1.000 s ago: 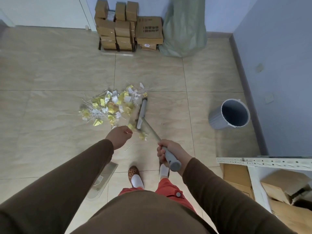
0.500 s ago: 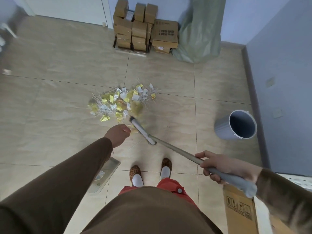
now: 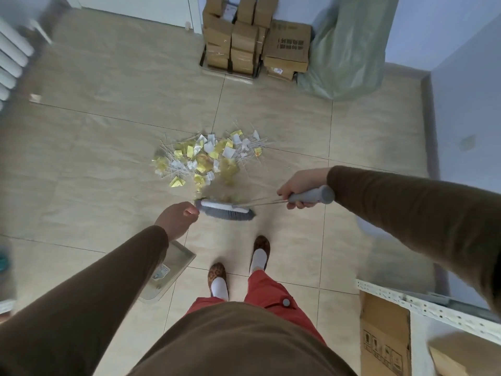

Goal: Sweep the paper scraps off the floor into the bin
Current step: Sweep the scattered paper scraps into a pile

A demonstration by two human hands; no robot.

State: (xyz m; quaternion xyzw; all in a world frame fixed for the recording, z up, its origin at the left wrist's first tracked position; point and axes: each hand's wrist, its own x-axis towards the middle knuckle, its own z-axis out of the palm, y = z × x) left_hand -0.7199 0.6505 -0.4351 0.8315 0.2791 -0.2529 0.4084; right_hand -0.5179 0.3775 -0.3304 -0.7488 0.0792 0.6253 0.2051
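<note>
Right hand [image 3: 299, 189] grips the broom [image 3: 227, 210] handle, brush just beside the paper scraps [image 3: 206, 158]; left hand [image 3: 176, 219] seemingly curled on the dustpan [image 3: 173, 267] handle.

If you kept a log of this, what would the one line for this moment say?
right hand grips broom handle | broom head on floor, near side of paper scraps | left hand holds dustpan | bin hidden

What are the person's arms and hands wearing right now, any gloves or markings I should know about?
Both arms are covered by long, plain dark brown sleeves reaching the wrists, with no visible print or markings. The left hand and right hand are bare: no gloves, and no rings or watch can be made out.
</note>
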